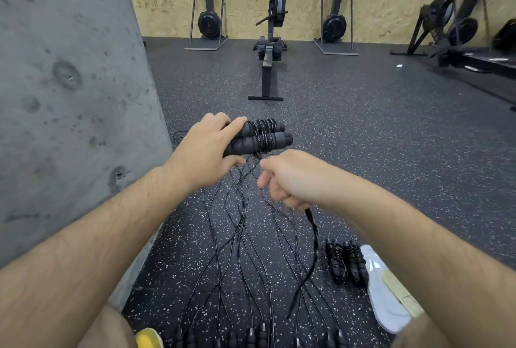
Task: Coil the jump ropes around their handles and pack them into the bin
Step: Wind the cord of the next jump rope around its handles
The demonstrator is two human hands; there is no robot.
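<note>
Nearest me, along the bottom edge, spare handles point(251, 336) lie in a row on the floor point(391, 138), with a yellow shoe point(149, 338) just left of them. Their loose ropes point(243, 250) run away from me, crossing one another. To the right, two finished coils point(344, 262) lie side by side, just beside a white shoe point(382, 291). The bin is not in view.

Above the ropes, the right hand point(290, 177) is a closed fist round a rope tail point(314, 236), which hangs blurred below it. Further out, the left hand point(206, 143) has its fingers wrapped round one end of a pair point(259, 136) of handles held side by side. Several turns of rope sit round their middle.

Assessment: coiling is in hand and a fair length of tail remains unwound. The next move calls for carrying the tail over the pair under tension, with the left grip firm so the handles do not splay. After that the end needs tucking.

Beyond stand a concrete pillar point(69, 82) at left and a rower point(269, 40) ahead.
</note>
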